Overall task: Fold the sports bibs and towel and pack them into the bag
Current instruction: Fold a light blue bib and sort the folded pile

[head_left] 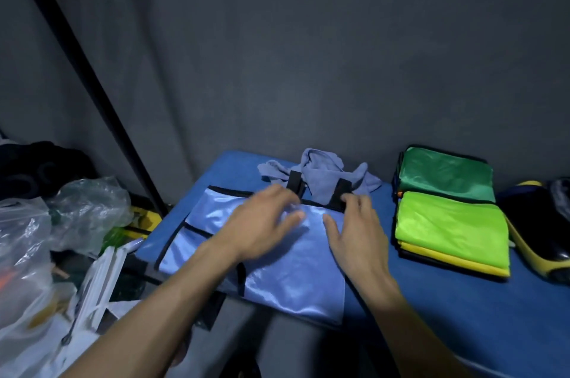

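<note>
A shiny light-blue bib (277, 279) with black trim lies spread on the blue table (462, 316). My left hand (265, 223) rests flat on its upper middle, fingers spread and a little blurred. My right hand (354, 223) lies on the bib's upper right part, its fingertips at a black strap (339, 192); whether they pinch it I cannot tell. A crumpled blue-grey towel (324, 175) sits just behind the bib. Folded bibs, a dark green one (445, 175) and a lime one over yellow (452, 229), are stacked to the right.
A black and yellow bag (536, 229) sits at the far right edge of the table. Clear plastic bags (30, 248) and white clutter fill the left side. A dark curtain hangs behind, with a black pole (92, 75) slanting down the left.
</note>
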The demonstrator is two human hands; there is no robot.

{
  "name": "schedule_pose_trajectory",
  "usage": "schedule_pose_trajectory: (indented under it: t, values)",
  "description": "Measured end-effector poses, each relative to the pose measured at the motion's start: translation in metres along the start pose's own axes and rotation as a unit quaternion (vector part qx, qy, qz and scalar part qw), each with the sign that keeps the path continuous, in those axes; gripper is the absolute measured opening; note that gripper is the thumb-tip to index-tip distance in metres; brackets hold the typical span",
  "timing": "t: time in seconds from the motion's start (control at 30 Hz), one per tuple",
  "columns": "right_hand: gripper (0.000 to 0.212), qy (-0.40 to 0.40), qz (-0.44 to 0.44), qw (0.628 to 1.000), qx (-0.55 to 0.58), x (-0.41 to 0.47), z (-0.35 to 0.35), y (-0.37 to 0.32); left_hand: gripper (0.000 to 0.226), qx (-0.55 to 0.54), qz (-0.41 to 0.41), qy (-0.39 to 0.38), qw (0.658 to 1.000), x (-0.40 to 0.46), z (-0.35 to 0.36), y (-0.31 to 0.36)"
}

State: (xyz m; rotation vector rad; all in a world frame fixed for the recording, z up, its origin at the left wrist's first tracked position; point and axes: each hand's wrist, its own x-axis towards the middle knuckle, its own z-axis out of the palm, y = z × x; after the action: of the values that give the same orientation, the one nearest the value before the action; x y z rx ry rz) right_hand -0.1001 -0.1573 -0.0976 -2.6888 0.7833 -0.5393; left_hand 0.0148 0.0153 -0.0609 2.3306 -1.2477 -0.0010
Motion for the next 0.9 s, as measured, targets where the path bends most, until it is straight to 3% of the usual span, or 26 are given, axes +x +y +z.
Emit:
schedule_pose_trajectory:
  t: [0.1, 0.2, 0.27, 0.43, 0.5, 0.57, 0.63, 0.73, 0.8, 0.9]
  values:
    - [0.065, -0.107, 0.106, 0.985, 0.078, -0.015, -0.003, 0.007, 0.063, 0.135, 0.002, -0.144, 0.98, -0.011, 0.028, 0.011]
    - [0.068, -0.145, 0.164, 0.966, 0.135, -0.014, -0.001, 0.0, 0.076, 0.163, -0.038, -0.187, 0.968, -0.019, 0.038, -0.008]
    - [0.07, -0.151, 0.191, 0.958, 0.151, -0.013, 0.001, -0.008, 0.078, 0.159, -0.043, -0.179, 0.97, -0.026, 0.042, -0.019]
    - [0.05, -0.096, 0.186, 0.962, 0.175, -0.029, 0.001, -0.018, 0.082, 0.13, -0.05, -0.102, 0.985, -0.032, 0.033, -0.021]
    - [0.047, -0.083, 0.195, 0.951, 0.224, -0.031, -0.006, -0.008, 0.084, 0.145, -0.08, -0.134, 0.977, -0.034, 0.031, -0.019]
    - [0.032, -0.102, 0.22, 0.927, 0.286, -0.03, -0.015, 0.006, 0.087, 0.157, -0.087, -0.184, 0.967, -0.038, 0.035, -0.013]
    - [0.019, -0.142, 0.252, 0.892, 0.348, -0.029, -0.024, 0.016, 0.086, 0.15, -0.083, -0.186, 0.968, -0.037, 0.038, -0.006]
    - [0.039, -0.177, 0.306, 0.845, 0.401, -0.016, -0.036, 0.017, 0.078, 0.163, -0.074, -0.08, 0.981, -0.032, 0.031, -0.001]
    - [0.049, -0.189, 0.319, 0.853, 0.368, -0.003, -0.04, 0.014, 0.075, 0.146, -0.077, -0.041, 0.985, -0.03, 0.031, -0.001]
    - [0.052, -0.177, 0.293, 0.896, 0.281, 0.015, -0.032, 0.013, 0.079, 0.14, -0.085, -0.101, 0.981, -0.031, 0.041, -0.007]
